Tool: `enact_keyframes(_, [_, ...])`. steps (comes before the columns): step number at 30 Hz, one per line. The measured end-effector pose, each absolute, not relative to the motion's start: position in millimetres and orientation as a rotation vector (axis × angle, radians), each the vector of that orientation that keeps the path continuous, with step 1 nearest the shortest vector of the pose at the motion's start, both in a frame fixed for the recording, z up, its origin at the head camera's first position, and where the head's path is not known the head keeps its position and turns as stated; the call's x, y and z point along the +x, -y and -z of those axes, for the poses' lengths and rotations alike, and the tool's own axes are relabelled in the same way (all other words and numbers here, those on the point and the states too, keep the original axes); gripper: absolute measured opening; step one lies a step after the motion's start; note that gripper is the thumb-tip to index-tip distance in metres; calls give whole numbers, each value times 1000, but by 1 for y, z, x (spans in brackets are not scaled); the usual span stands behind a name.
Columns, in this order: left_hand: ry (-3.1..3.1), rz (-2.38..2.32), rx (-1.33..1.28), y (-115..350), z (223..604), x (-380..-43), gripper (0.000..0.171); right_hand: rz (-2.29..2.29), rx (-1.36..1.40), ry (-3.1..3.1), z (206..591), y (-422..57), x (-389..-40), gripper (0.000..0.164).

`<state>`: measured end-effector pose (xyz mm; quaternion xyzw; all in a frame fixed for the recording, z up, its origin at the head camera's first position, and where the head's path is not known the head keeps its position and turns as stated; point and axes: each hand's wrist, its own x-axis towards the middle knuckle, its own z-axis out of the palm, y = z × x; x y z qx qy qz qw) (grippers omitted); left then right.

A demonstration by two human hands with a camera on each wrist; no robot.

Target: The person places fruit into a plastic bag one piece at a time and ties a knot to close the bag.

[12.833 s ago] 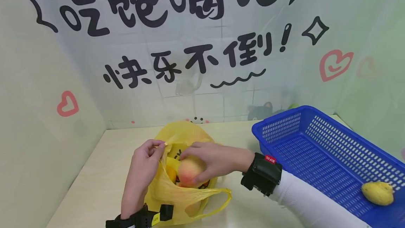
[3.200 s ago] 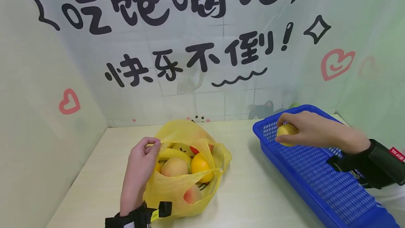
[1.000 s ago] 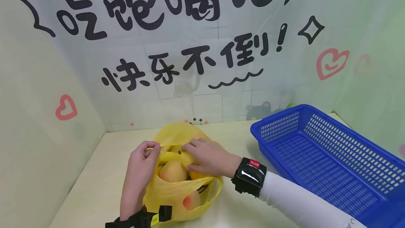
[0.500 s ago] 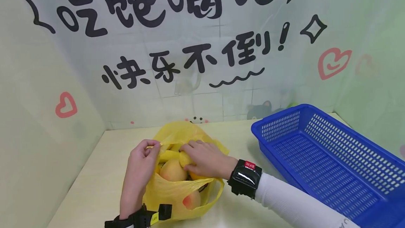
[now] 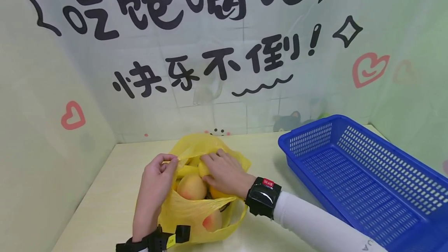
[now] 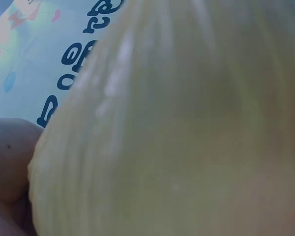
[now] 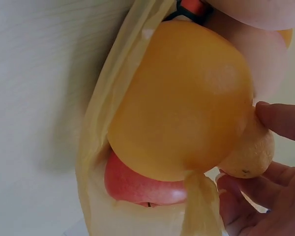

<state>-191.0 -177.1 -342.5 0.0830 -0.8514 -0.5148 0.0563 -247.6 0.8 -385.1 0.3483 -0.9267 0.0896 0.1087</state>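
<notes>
A thin yellow plastic bag [image 5: 185, 221] full of fruit stands on the table. My left hand [image 5: 159, 178] pinches its rim at the left; in the left wrist view the bag's blurred film [image 6: 162, 137] covers most of the picture. My right hand [image 5: 225, 174] reaches into the bag's mouth and holds a lemon [image 5: 203, 169] between thumb and fingers. In the right wrist view, the lemon [image 7: 253, 155] sits beside a large orange [image 7: 182, 98], with a red apple [image 7: 137, 184] under it. A peach [image 5: 191, 187] and a banana [image 5: 186, 171] lie left of the lemon.
A blue perforated plastic basket [image 5: 364, 189] stands on the right of the pale table [image 5: 105, 201]. Behind the table hangs a printed wall covering [image 5: 224, 116] with black lettering. A black strap device is on each wrist.
At 12.8 seconds ago the lemon lay in the basket; then my right hand carried it over to the bag. In the last second that hand shifted slightly while holding it. My left hand stayed.
</notes>
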Motion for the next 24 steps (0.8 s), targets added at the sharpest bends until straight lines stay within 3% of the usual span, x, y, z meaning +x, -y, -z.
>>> enact_keyframes(8, [2583, 1561, 241, 177, 343, -190, 27, -191, 964, 2742, 392, 10, -250, 42])
enact_keyframes(19, [2580, 1564, 231, 178, 343, -191, 25, -38, 974, 2714, 403, 13, -247, 26])
enact_keyframes(24, [2574, 1573, 227, 177, 344, -191, 25, 4, 995, 2728, 403, 13, -247, 31])
